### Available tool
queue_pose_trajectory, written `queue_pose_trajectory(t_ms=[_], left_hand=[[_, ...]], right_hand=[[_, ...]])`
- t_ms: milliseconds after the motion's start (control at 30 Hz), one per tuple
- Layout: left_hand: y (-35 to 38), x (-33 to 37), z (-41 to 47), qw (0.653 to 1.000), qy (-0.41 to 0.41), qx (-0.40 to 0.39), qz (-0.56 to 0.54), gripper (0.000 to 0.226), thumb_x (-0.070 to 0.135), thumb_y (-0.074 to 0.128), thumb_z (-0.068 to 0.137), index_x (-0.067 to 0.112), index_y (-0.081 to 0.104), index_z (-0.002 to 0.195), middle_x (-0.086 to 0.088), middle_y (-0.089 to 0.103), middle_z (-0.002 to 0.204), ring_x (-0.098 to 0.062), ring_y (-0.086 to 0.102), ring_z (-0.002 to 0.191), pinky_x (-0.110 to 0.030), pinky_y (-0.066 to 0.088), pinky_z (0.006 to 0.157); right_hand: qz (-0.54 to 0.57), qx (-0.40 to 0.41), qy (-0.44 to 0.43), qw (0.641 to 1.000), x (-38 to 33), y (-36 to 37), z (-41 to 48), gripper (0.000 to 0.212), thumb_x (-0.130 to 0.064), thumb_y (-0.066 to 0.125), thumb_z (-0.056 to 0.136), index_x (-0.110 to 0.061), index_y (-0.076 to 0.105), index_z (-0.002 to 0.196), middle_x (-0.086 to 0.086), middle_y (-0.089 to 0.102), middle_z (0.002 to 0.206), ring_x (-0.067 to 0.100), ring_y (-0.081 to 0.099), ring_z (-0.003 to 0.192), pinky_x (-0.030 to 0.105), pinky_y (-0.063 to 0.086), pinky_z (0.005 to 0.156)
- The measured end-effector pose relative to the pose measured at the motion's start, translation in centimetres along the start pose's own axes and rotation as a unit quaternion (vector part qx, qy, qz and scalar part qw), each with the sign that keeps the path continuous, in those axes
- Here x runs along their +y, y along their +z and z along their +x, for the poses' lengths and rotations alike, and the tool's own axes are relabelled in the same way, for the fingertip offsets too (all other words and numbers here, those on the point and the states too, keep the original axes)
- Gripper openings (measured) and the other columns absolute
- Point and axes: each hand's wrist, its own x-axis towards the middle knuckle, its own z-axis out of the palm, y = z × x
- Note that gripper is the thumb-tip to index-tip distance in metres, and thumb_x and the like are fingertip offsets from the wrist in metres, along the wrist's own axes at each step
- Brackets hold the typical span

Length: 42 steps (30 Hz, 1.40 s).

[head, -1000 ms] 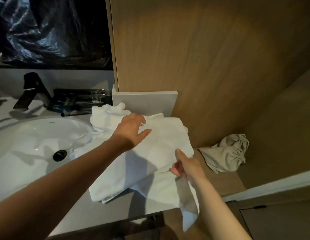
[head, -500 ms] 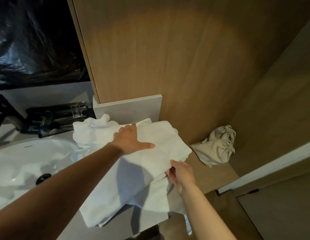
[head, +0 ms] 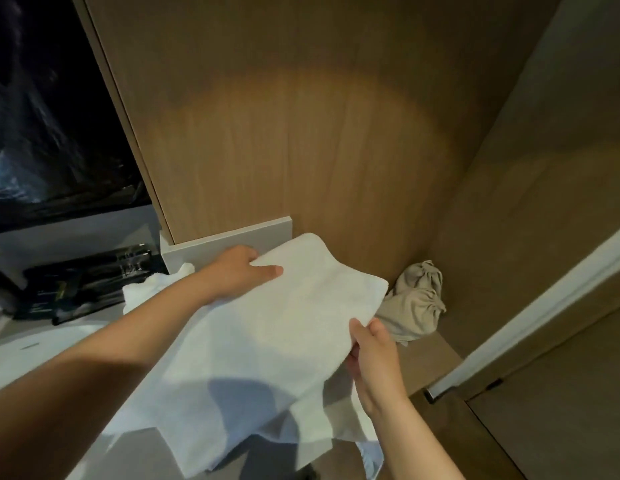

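I have my left hand [head: 239,271] gripping the far edge of the white terry towel [head: 284,323], thumb flat on top. My right hand [head: 374,348] pinches its right edge. The thick, soft towel is held over the right end of the grey counter [head: 135,455], with its near folds hanging limp. To the far right, a crumpled beige drawstring bag [head: 416,303] lies against the smooth wood-grain panel [head: 301,133].

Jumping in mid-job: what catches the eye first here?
A large white towel fills the centre, gripped by the left hand at its far edge and the right hand at its right edge. To its right, a crumpled beige cloth bundle sits in the corner against the wood panel.
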Motion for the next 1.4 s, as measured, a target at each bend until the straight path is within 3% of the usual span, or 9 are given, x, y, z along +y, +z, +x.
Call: queue_pose_trajectory(t_ms=[167, 367, 467, 667, 767, 867, 1000, 1200, 1400], left_hand=[[-1.4, 7.9, -4.8, 0.994, 0.083, 0.028, -0.059, 0.027, 0.047, 0.063, 0.087, 0.021, 0.066, 0.092, 0.007, 0.07, 0.09, -0.009, 0.067, 0.082, -0.023, 0.05, 0.066], [-0.6, 19.5, -8.9, 0.974, 0.187, 0.127, -0.022, 0.035, 0.051, 0.059, 0.088, 0.016, 0.059, 0.084, 0.002, 0.063, 0.081, -0.011, 0.057, 0.069, -0.025, 0.037, 0.056], [1.0, 24.6, -10.5, 0.953, 0.253, 0.165, -0.029, 0.033, 0.048, 0.056, 0.091, 0.018, 0.052, 0.077, 0.006, 0.056, 0.075, -0.007, 0.05, 0.065, -0.024, 0.032, 0.054], [4.2, 33.3, -12.2, 0.914, 0.355, 0.177, -0.087, 0.033, 0.047, 0.054, 0.091, 0.017, 0.056, 0.079, 0.007, 0.056, 0.072, -0.004, 0.052, 0.061, -0.015, 0.032, 0.051], [5.3, 37.1, -12.5, 0.895, 0.385, 0.171, -0.146, 0.035, 0.047, 0.06, 0.087, 0.014, 0.061, 0.076, 0.003, 0.061, 0.068, 0.001, 0.055, 0.056, -0.011, 0.038, 0.047], [6.3, 40.6, -12.1, 0.882, 0.407, 0.145, -0.189, 0.036, 0.045, 0.063, 0.085, 0.011, 0.062, 0.076, 0.003, 0.063, 0.069, 0.0, 0.054, 0.055, -0.013, 0.036, 0.05], [7.3, 44.9, -10.7, 0.864, 0.432, 0.125, -0.225, 0.032, 0.043, 0.065, 0.086, 0.013, 0.059, 0.077, -0.002, 0.064, 0.077, -0.009, 0.058, 0.064, -0.02, 0.04, 0.055], [6.7, 50.9, -7.0, 0.829, 0.481, 0.123, -0.258, 0.034, 0.038, 0.065, 0.087, 0.005, 0.062, 0.088, -0.012, 0.066, 0.087, -0.03, 0.064, 0.08, -0.03, 0.048, 0.063], [4.5, 54.6, -2.8, 0.795, 0.522, 0.145, -0.274, 0.027, 0.04, 0.067, 0.084, 0.013, 0.063, 0.085, -0.007, 0.066, 0.078, -0.029, 0.065, 0.075, -0.031, 0.049, 0.06]], right_hand=[[0.006, -0.025, -0.087, 0.996, -6.4, -3.4, -2.7, 0.021, -0.019, 0.047, 0.102, -0.017, 0.066, 0.112, -0.003, 0.075, 0.104, 0.01, 0.071, 0.09, 0.023, 0.054, 0.072], [-0.036, 0.019, -0.243, 0.969, -15.8, -9.8, -6.6, 0.021, -0.03, 0.046, 0.102, -0.027, 0.067, 0.106, -0.012, 0.074, 0.101, 0.007, 0.069, 0.093, 0.029, 0.053, 0.082], [-0.054, 0.045, -0.33, 0.941, -20.3, -13.3, -8.9, 0.021, -0.034, 0.045, 0.102, -0.035, 0.065, 0.094, -0.025, 0.071, 0.089, -0.008, 0.066, 0.082, 0.014, 0.049, 0.064], [-0.094, 0.12, -0.425, 0.892, -27.8, -20.2, -12.8, 0.022, -0.031, 0.046, 0.102, -0.023, 0.067, 0.099, -0.01, 0.073, 0.088, 0.003, 0.069, 0.077, 0.014, 0.051, 0.056], [-0.116, 0.169, -0.461, 0.864, -31.3, -22.5, -14.3, 0.022, -0.029, 0.044, 0.103, -0.021, 0.065, 0.098, -0.001, 0.071, 0.095, 0.014, 0.068, 0.088, 0.032, 0.059, 0.073], [-0.124, 0.207, -0.49, 0.838, -34.5, -24.6, -14.4, 0.025, -0.028, 0.044, 0.103, -0.013, 0.064, 0.102, 0.013, 0.067, 0.103, 0.031, 0.063, 0.098, 0.05, 0.051, 0.09], [-0.125, 0.222, -0.514, 0.819, -38.6, -27.0, -13.5, 0.022, -0.031, 0.045, 0.102, -0.024, 0.064, 0.096, -0.001, 0.069, 0.096, 0.018, 0.066, 0.091, 0.031, 0.054, 0.076], [-0.136, 0.229, -0.554, 0.789, -45.2, -28.7, -10.5, 0.023, -0.032, 0.045, 0.102, -0.018, 0.064, 0.1, 0.004, 0.068, 0.101, 0.023, 0.065, 0.095, 0.043, 0.054, 0.084], [-0.119, 0.207, -0.609, 0.756, -50.8, -28.4, -6.2, 0.022, -0.032, 0.045, 0.102, -0.021, 0.065, 0.105, -0.007, 0.07, 0.093, 0.005, 0.067, 0.083, 0.021, 0.051, 0.065]])
